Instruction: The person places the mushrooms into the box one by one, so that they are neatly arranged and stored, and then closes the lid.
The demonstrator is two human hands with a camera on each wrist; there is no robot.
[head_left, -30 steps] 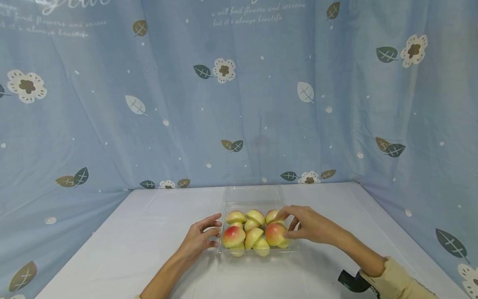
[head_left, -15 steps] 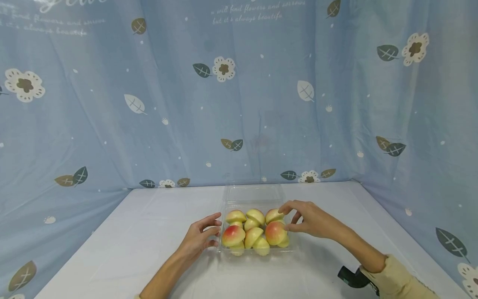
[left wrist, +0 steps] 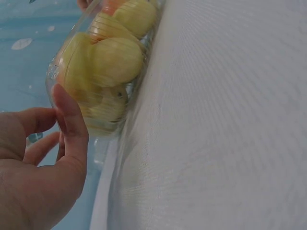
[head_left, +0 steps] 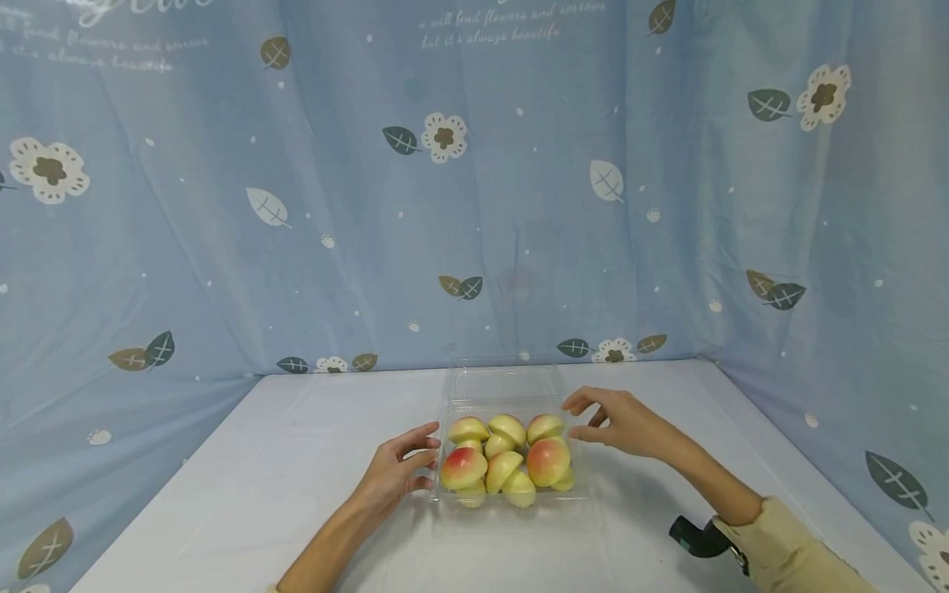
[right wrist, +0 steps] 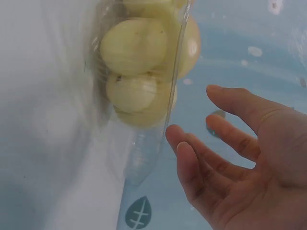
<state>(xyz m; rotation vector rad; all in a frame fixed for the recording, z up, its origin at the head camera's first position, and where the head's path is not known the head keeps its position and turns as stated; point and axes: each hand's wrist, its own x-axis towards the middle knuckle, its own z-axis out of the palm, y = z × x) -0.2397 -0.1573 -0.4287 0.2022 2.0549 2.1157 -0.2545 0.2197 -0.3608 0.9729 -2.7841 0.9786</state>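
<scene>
Several mushroom-shaped pieces (head_left: 463, 468), yellow with reddish blushes on their caps, fill a clear plastic clamshell container (head_left: 511, 496). Its lid (head_left: 506, 384) lies folded back toward the curtain. At the container's left side, my left hand (head_left: 393, 471) touches the rim and wall with relaxed fingers, seen close up in the left wrist view. Just off the back right corner hovers my right hand (head_left: 621, 422), fingers loosely bent and holding nothing. A gap between these fingertips and the container's wall appears in the right wrist view, where pale yellow pieces (right wrist: 136, 45) show through the plastic.
A white cloth (head_left: 296, 428) covers the table. Behind and at both sides hangs a blue curtain (head_left: 519, 206) printed with leaves and flowers. Near the right sleeve (head_left: 786, 548) is a black curved object (head_left: 700, 537), apparently strapped at the forearm.
My right hand has drawn up and back from the mushroom-shaped piece at the container's right end and now floats clear of it. My left hand stays at the left side.
</scene>
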